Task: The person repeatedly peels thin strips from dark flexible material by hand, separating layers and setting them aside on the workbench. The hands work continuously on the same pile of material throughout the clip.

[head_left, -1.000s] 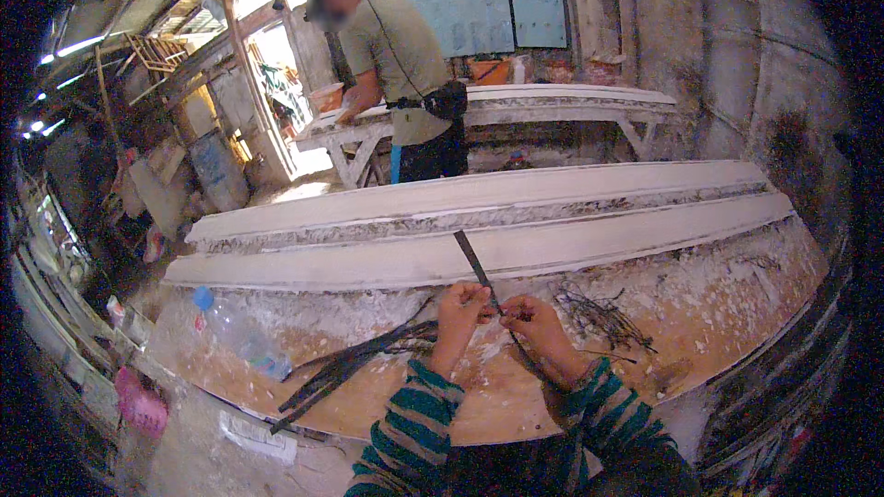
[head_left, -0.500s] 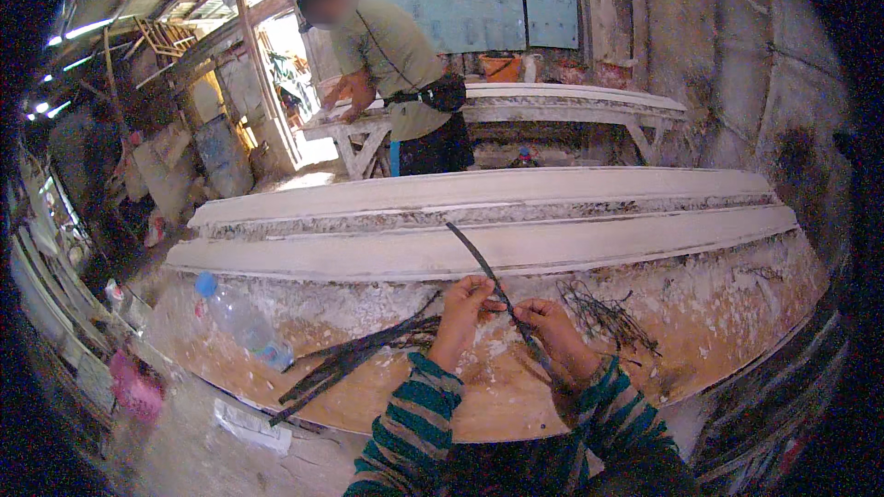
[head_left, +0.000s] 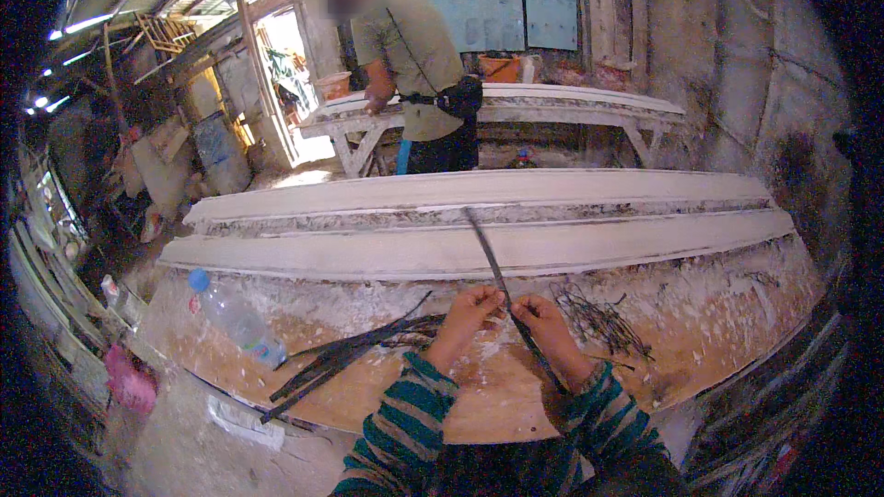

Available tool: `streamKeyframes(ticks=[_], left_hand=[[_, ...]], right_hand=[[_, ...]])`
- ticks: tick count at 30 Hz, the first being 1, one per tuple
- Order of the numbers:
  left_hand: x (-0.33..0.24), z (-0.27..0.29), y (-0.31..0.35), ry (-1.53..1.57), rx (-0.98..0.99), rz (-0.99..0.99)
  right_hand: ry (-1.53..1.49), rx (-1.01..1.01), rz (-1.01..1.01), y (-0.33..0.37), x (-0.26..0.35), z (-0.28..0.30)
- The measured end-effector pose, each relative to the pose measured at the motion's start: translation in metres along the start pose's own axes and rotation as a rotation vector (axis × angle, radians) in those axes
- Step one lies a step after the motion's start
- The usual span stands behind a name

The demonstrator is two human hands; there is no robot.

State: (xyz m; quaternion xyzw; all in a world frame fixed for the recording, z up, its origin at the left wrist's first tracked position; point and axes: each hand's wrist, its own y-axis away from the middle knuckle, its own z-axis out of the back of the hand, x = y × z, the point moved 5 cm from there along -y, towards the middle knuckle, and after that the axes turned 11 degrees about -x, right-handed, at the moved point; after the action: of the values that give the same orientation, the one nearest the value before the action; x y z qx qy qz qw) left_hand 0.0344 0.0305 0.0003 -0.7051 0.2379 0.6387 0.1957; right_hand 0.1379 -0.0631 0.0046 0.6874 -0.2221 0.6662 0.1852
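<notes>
Centrally, a dark narrow strip [head_left: 485, 243] runs slantwise before me, between my two hands, its far end raised across my view of the white mouldings and its near end trailing toward my right wrist. The fingers of my right hand [head_left: 551, 324] pinch it near its middle. Those of my left hand [head_left: 468, 313] are drawn together just beside the same spot; the fingertips are too small in view to tell whether they grip the strip or merely touch it. I judge the step in hand to be fine fingertip work at one place on the strip; the next move calls for a light, steady pinch, with the loose ends kept untwisted.

Around this, to my left, a bundle of similar strips [head_left: 350, 350] lies on the worktop [head_left: 460, 410]; to my right, a tangle of thin black strands [head_left: 603, 324]. Farther left lies a clear bottle [head_left: 232, 315] with a blue cap; its label shows colour, but I can read no lettering on it.

Beyond the strips, two long white mouldings lie side by side, the nearer [head_left: 368, 253] and the farther [head_left: 479, 190]. Behind them a co-worker [head_left: 414, 46] leans over a second bench [head_left: 571, 114], below blue panels [head_left: 474, 0].
</notes>
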Motion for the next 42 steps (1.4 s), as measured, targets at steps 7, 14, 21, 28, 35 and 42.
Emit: streamKeyframes(ticks=[7, 14, 21, 28, 35, 42], left_hand=[[0.012, -0.001, -0.001, 0.252, 0.051, 0.194], [0.016, -0.004, -0.002, 0.322, 0.069, 0.237], [0.008, -0.009, 0.001, 0.128, 0.035, 0.001], [0.008, -0.004, 0.005, 0.198, 0.014, 0.081], [0.014, -0.004, -0.006, 0.151, 0.036, 0.062], [0.017, -0.001, -0.005, 0.23, 0.022, 0.042]], right_hand=[[-0.143, 0.075, -0.055, 0.001, 0.0, -0.003], [-0.105, 0.063, -0.007, -0.002, 0.0, -0.001], [0.152, 0.01, 0.152, 0.003, 0.008, 0.0], [0.061, -0.044, 0.103, -0.001, 0.006, -0.005], [-0.038, -0.09, 0.135, -0.002, 0.006, -0.002], [-0.047, 0.009, 0.098, 0.001, 0.004, -0.002]])
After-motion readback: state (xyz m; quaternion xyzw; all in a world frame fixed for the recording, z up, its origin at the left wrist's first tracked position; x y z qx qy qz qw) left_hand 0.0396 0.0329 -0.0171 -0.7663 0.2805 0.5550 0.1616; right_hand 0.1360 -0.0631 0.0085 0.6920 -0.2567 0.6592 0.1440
